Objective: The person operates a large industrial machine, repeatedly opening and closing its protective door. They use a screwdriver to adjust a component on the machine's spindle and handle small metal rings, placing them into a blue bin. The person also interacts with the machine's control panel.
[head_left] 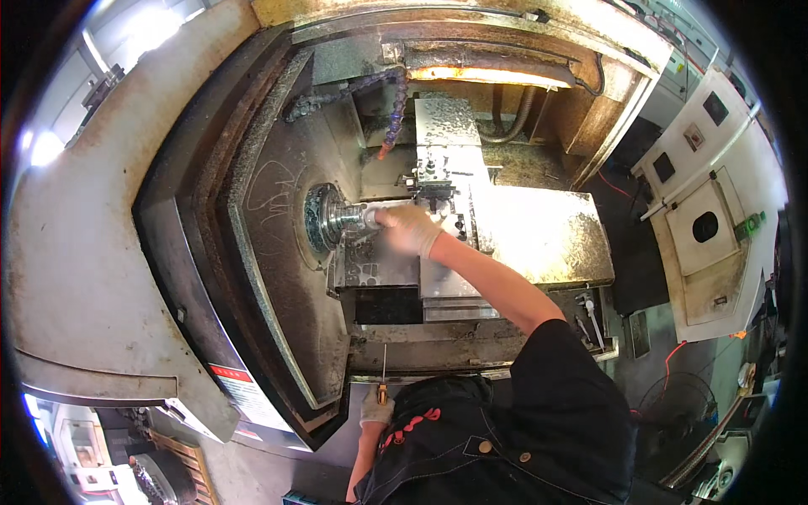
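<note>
My right hand (410,231), in a pale glove, reaches into a lathe. Its fingers are curled, blurred by motion, at the end of a shiny round metal part (349,215). Whatever they grip is hidden. That part is held in the round chuck (318,220) on the left. Just right of the hand stands the tool post (434,178) with its cutting tools. Low by my waist, my gloved left hand (377,407) is closed around a screwdriver (383,392) with an orange and black handle. Its thin shaft points up and away from me.
An orange-tipped coolant hose (394,126) hangs above the chuck. The wet metal slide cover (547,236) lies to the right. A caliper-like tool (592,320) rests on the front ledge. The machine's door edge (261,278) frames the left side. A white cabinet (711,210) stands at far right.
</note>
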A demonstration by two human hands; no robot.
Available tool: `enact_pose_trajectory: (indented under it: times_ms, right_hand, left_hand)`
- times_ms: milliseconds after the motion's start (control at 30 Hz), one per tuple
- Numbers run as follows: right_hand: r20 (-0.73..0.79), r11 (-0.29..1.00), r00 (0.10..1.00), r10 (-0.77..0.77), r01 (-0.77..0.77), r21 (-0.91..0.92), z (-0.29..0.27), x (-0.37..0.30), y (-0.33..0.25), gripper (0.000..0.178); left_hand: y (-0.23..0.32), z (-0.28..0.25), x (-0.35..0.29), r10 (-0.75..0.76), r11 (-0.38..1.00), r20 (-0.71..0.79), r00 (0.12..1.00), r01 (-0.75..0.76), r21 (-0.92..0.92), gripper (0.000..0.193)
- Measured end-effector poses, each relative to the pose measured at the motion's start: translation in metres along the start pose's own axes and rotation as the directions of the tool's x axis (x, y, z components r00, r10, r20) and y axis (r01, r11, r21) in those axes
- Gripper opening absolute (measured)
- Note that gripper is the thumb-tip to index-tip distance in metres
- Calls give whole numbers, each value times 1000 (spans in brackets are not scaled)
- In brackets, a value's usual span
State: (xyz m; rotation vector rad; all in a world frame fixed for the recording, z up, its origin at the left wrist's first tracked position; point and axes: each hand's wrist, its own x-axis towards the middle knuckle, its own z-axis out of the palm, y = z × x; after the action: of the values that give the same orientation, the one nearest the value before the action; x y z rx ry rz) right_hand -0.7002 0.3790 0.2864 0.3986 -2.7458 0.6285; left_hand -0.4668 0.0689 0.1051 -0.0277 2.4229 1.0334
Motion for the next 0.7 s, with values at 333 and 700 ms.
enact_pose_trajectory:
  times_ms: [333, 700]
  right_hand:
    - [521, 950, 801, -294, 182, 255, 90, -38, -129, 35]
    - [418, 998, 908, 16, -37, 44, 28, 1, -22, 38]
  left_hand:
    - [8, -1, -7, 39, 988, -29, 999, -35, 149, 35]
    - [-10, 8, -31, -21, 993, -51, 998, 27, 115, 32]
